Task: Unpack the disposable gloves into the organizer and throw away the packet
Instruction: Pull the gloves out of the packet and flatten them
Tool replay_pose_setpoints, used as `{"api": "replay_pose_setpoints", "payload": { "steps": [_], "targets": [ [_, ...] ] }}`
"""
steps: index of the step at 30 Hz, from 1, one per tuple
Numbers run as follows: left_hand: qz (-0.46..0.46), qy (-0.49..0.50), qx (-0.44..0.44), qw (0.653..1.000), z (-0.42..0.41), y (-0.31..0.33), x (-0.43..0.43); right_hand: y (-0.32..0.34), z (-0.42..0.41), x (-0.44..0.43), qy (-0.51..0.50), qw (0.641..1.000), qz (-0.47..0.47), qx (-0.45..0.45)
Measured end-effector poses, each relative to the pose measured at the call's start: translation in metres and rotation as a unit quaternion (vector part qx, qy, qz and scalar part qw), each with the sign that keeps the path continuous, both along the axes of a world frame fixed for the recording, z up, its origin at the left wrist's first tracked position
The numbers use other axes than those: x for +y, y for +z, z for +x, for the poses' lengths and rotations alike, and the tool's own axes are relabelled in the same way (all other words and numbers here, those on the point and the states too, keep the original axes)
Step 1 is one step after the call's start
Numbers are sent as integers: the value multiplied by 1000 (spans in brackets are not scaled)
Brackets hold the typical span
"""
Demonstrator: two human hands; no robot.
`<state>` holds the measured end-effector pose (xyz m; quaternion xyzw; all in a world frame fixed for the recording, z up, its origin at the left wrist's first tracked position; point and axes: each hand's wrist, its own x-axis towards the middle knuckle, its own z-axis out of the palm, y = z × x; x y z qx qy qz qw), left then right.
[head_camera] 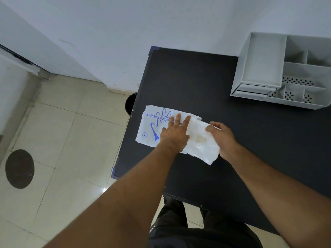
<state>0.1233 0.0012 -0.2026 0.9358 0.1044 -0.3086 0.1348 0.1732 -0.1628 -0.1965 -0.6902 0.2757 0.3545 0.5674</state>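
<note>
A white plastic packet (152, 126) printed with a blue hand and "DISPOSABLE POLYETH..." lies flat near the left edge of the black table (197, 83). My left hand (174, 134) presses flat on the packet's right half, fingers spread. A stack of translucent gloves (201, 142) sticks out of the packet's right end. My right hand (221, 136) grips that stack at its far right edge. The white organizer (259, 59), with a large tray and several small compartments, stands at the table's back right, apart from both hands.
A dark round bin (130, 103) peeks out below the table's left edge. The tiled floor (62, 140) at left has a dark round cover (19, 168). A white wall runs behind the table. My legs in dark trousers stand at the table's front edge.
</note>
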Motion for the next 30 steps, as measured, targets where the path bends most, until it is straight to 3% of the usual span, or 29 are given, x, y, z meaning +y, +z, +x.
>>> {"api": "replay_pose_setpoints", "payload": {
  "steps": [6,9,14,21,25,30],
  "targets": [
    [17,8,0,1000,2,1,-1,0,-2,-5,6,1000,-18,-1],
    [10,32,-4,999,2,3,0,3,-7,-12,-34,997,46,47],
    [9,79,-55,995,-19,6,-2,5,-18,-26,0,986,104,132],
    [0,48,-31,998,-46,-1,1,4,-17,-17,-30,993,101,55],
    [19,57,-28,998,-42,0,0,6,-15,-16,-15,990,116,82],
    [42,62,-26,997,-43,-1,1,8,-17,-19,-69,985,116,108]
  ]
}}
